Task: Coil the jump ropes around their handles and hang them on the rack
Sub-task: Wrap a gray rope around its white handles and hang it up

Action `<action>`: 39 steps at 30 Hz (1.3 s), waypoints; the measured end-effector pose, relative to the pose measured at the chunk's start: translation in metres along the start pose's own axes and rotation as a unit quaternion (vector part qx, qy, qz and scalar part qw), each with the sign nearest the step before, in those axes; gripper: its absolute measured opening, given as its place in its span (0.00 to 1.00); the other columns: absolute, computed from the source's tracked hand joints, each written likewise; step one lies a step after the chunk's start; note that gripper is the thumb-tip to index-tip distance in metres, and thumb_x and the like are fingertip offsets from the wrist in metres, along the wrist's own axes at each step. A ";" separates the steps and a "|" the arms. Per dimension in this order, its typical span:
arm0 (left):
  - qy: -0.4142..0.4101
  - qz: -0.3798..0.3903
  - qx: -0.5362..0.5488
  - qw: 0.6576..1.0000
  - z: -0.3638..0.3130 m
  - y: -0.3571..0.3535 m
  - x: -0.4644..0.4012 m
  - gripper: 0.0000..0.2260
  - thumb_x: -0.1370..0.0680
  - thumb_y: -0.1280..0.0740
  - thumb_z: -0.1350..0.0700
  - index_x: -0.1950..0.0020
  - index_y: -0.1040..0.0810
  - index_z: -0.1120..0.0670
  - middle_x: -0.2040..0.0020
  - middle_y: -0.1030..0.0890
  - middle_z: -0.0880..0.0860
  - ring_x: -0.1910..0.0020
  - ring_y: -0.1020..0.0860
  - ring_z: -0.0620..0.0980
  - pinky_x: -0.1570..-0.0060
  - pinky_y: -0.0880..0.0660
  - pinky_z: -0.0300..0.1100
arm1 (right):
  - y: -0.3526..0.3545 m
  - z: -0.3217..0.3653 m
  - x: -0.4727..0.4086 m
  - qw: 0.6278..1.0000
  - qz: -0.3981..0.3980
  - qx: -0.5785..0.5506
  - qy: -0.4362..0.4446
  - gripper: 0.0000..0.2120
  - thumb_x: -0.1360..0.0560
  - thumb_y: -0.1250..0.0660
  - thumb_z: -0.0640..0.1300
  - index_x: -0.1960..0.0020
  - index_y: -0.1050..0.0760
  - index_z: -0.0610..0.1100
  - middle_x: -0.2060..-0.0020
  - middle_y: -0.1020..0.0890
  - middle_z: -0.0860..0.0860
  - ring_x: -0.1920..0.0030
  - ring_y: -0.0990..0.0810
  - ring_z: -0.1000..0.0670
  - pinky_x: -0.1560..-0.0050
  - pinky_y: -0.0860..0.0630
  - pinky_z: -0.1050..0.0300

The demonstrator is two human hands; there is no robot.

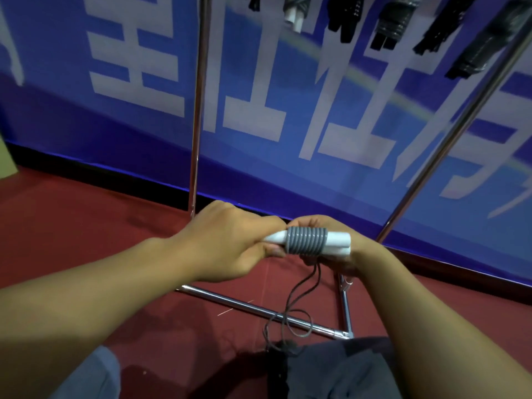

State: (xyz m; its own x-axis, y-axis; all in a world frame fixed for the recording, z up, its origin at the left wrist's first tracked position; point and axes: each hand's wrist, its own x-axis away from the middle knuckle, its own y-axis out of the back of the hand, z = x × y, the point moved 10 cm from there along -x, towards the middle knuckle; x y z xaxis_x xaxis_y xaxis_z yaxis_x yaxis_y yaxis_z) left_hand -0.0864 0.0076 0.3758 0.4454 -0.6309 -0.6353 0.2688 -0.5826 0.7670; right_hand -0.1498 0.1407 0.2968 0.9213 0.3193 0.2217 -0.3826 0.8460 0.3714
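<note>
Head view: looks down past both forearms to a red carpeted floor (86,226) and a blue banner (144,82) with large white characters.
Handles: two white handles (336,243) lie side by side, level, held in front of the person between both hands.
Coil: grey rope (307,240) is wound in neat tight turns round the middle of the paired handles; the white ends stick out on either side.
Left hand: the left hand (230,246) has its fingers curled round the left end of the handles, thumb and fingertips pinching next to the coil.
Right hand: the right hand (331,249) cups the handles from behind and below, fingers curled round the right end.
Loose cord: a thin dark cord (299,312) hangs from under the coil and loops over the rack's base bar.
Rack: a chrome rack (197,110) stands against the banner, two uprights rising, base bars on the floor beneath the hands.
Hung ropes: dark coiled bundles (394,21) and one with white handles hang at the top edge, blurred.
Lap: grey trousers (345,370) at the bottom.
</note>
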 end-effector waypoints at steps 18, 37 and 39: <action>0.327 -0.071 0.175 0.926 0.073 0.007 0.006 0.10 0.27 0.38 0.39 0.56 0.25 0.44 0.69 0.21 0.49 0.67 0.21 0.52 0.63 0.23 0.55 | 0.016 0.007 -0.002 0.974 -0.124 -0.188 -0.033 0.16 0.17 0.41 0.51 0.56 0.25 0.41 0.72 0.29 0.48 0.77 0.38 0.53 0.77 0.43 0.63; 0.467 -0.140 0.209 0.848 0.124 0.005 0.021 0.14 0.20 0.34 0.50 0.63 0.22 0.56 0.72 0.21 0.49 0.76 0.28 0.47 0.67 0.28 0.45 | 0.033 0.022 0.004 0.974 -0.178 -0.133 0.047 0.08 0.22 0.31 0.45 0.58 0.23 0.44 0.69 0.27 0.49 0.73 0.34 0.52 0.73 0.34 0.62; 0.471 -0.135 0.201 0.848 0.126 0.005 0.021 0.14 0.20 0.33 0.50 0.63 0.22 0.56 0.72 0.21 0.49 0.76 0.27 0.48 0.66 0.27 0.45 | 0.031 0.022 0.004 0.974 -0.170 -0.140 0.043 0.08 0.21 0.32 0.45 0.58 0.23 0.44 0.70 0.27 0.48 0.75 0.35 0.54 0.75 0.36 0.62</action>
State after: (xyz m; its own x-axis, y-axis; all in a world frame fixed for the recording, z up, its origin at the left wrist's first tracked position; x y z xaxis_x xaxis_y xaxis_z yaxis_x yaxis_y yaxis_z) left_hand -0.1830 -0.0732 0.3546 0.9497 0.1318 -0.2840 0.2403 -0.8881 0.3918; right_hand -0.1595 0.1591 0.3290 0.9986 0.0253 0.0473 -0.0319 0.9888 0.1461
